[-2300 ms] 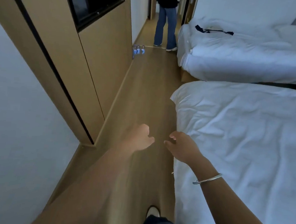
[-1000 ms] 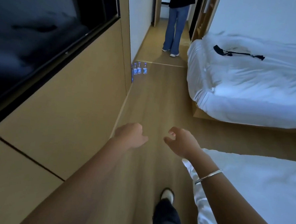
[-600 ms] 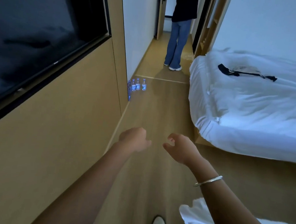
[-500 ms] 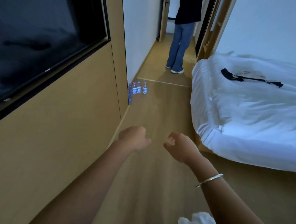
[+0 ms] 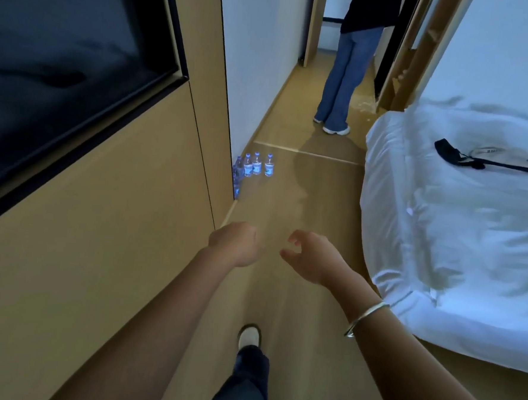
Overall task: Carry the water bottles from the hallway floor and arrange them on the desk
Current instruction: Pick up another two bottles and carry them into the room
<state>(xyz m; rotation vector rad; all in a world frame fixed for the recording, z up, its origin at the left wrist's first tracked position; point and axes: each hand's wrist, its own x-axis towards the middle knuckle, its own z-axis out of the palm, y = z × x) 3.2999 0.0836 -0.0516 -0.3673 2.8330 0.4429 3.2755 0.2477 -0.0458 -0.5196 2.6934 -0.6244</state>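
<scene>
Several small clear water bottles [image 5: 256, 166] with blue caps and labels stand upright on the wooden floor, in a cluster against the corner of the wood-panelled wall. Some of them are partly hidden behind that corner. Both my arms reach forward well short of the bottles. My left hand [image 5: 234, 243] hangs with its fingers loosely curled and holds nothing. My right hand [image 5: 310, 258], with a silver bangle on its wrist, has relaxed, slightly curled fingers and is also empty. No desk is in view.
A wood-panelled wall [image 5: 116, 215] with a black TV screen [image 5: 64, 64] runs along the left. A white bed [image 5: 459, 218] with a black strap on it borders the right. A person in jeans [image 5: 344, 81] stands in the hallway beyond the bottles.
I have walked forward along the aisle; the bottles are nearer and larger in view. The near bed has dropped out of view. Both hands stay held out in front, empty.
</scene>
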